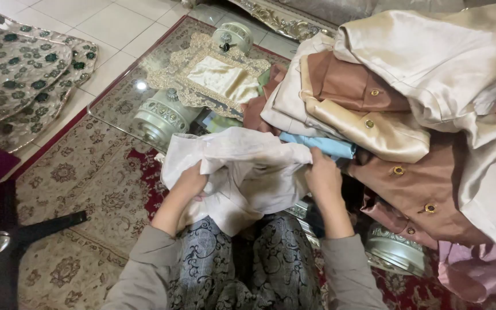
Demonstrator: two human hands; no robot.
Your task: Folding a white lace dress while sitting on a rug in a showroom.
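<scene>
Nearest the camera lay the person's lap in a dark patterned skirt [248,264], with grey sleeves [144,270] reaching forward on either side. Above the lap, both hands gripped a crumpled white garment [242,172] that hung over the near edge of the glass surface [119,100]. The left hand [189,182] was closed on the cloth at its left side, fingers buried in the folds, and the right hand [324,178] pinched the cloth's right edge. Directly right of the right hand, touching the white garment, rose a tall heap of folded satin clothes [397,109] in cream, brown and rust with gold buttons, a pale blue piece [320,144] sticking out at its base; the heap filled the right half of the surface and blocked any way rightward. A pink garment [477,270] spilled off at the near right corner. Toward the far edge sat a gold lace mat [213,77] with a cream centre. Through the glass showed silver ornate legs [159,117], and the left part of the surface was bare. Below spread a red and beige carpet [81,172]. To the left, on the tiled floor [116,28], lay green-dotted cushion covers [18,69], and a black stand base [7,241] stood at the near left.
</scene>
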